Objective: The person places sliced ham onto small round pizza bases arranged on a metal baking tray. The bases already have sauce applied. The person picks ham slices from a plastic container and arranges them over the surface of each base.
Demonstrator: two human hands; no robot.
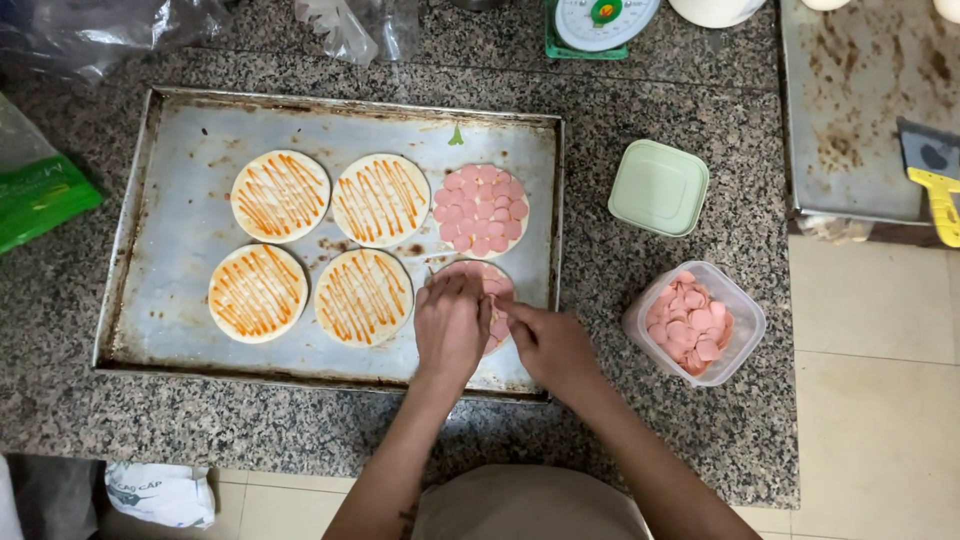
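A metal baking tray (180, 150) holds several small round flatbreads. Some of them, such as one at the back left (280, 196), carry orange and white sauce stripes. One round at the back right (481, 210) is covered with pink sausage slices. My left hand (450, 325) and my right hand (545, 345) rest together over the front right flatbread (487, 277), which is partly covered with pink slices and partly hidden by them. Both hands have bent fingers touching the slices; whether either pinches a slice I cannot tell.
A clear plastic tub of pink sausage slices (695, 322) stands right of the tray, its pale green lid (658, 187) behind it. A scale (600, 22), plastic bags (90, 30), a green packet (40, 195), a second stained tray (850, 100) and a yellow-handled scraper (938, 185) sit around the granite counter.
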